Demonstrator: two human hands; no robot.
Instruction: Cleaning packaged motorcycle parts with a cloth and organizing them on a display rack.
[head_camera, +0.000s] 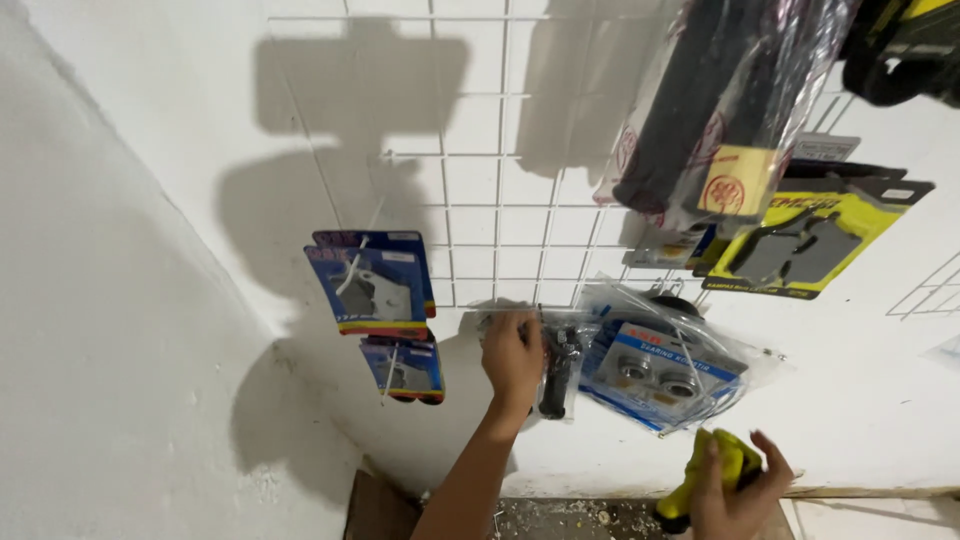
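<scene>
Left hand (512, 352) raised to clear packet (560, 370); right hand (738, 492) grips yellow tool (712, 475)

Looks like a motorbike spare-parts shop or workshop. A white wire display grid (480, 160) is fixed to a rough white wall (130, 300) w/ carded, bagged parts hung on hooks: blue blister packs of brake pads (372, 285), a yellow-backed brake pad pack (800, 250), a bagged bearing kit (660, 365), black rubber grips in plastic (715, 100). Debris on the floor below.
</scene>
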